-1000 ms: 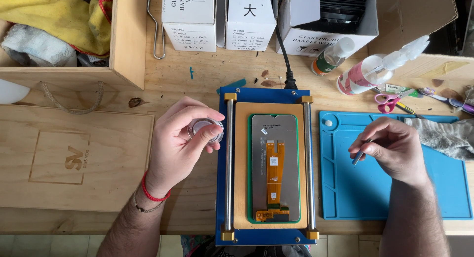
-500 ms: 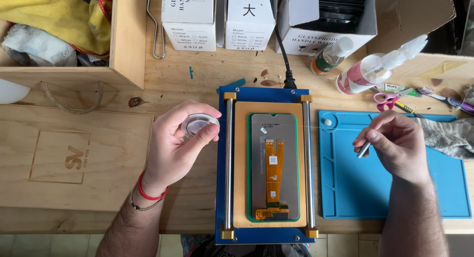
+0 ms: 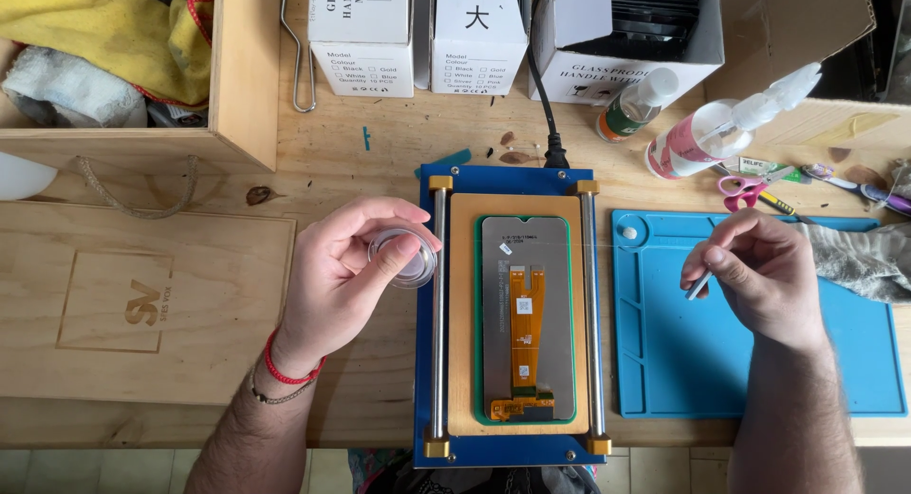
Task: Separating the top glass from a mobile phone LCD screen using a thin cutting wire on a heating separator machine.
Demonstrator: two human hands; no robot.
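Note:
My left hand pinches a small clear round spool over the left rail of a blue heating frame. A phone display panel lies face down on the frame's tan pad, its orange flex cable showing. My right hand hovers above a blue silicone mat and grips a thin grey rod between thumb and fingers. A very fine wire appears to run from the spool side across the panel's top toward my right hand.
White cardboard boxes stand behind the frame with its black power cord. Squeeze bottles, pink scissors and a grey cloth lie at the right. A wooden crate with rags stands at the left, above a flat wooden lid.
My left hand has turned the spool so its round face shows and edged it toward the frame. My right hand has shifted slightly up over the mat, still holding the rod.

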